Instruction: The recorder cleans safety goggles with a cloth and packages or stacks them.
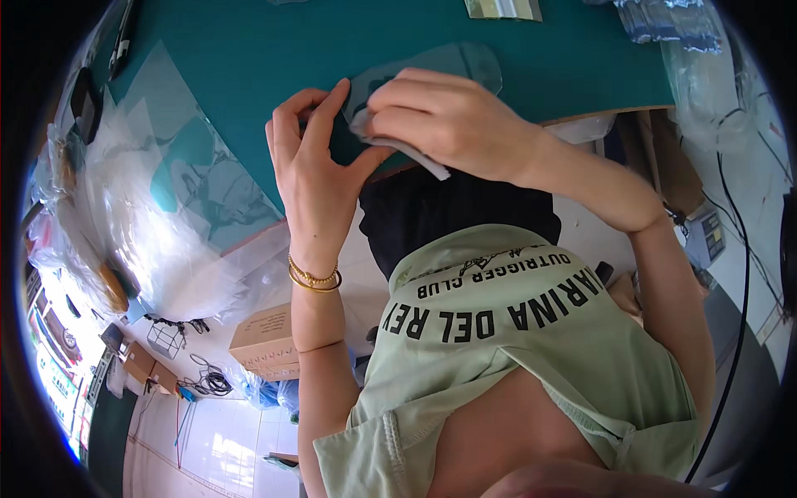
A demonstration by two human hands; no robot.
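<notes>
A clear, curved-edged plastic sheet (477,66) lies on the green table in front of me. My right hand (452,120) is over its near part, its fingers closed round a folded grey-white cloth (415,155) whose end sticks out below the fingers. At the sheet's left edge is my left hand (311,158), with thumb and forefinger spread apart. Its forefinger tip is at the sheet's corner, and its thumb reaches toward the cloth; whether the thumb touches it I cannot tell.
Clear plastic sheets (212,162) and a heap of clear bags (158,241) crowd the left side. A pen (122,40) lies at the far left. Blue-tinted clear packages (668,25) are at the far right. A cardboard box (264,336) stands below, left of me.
</notes>
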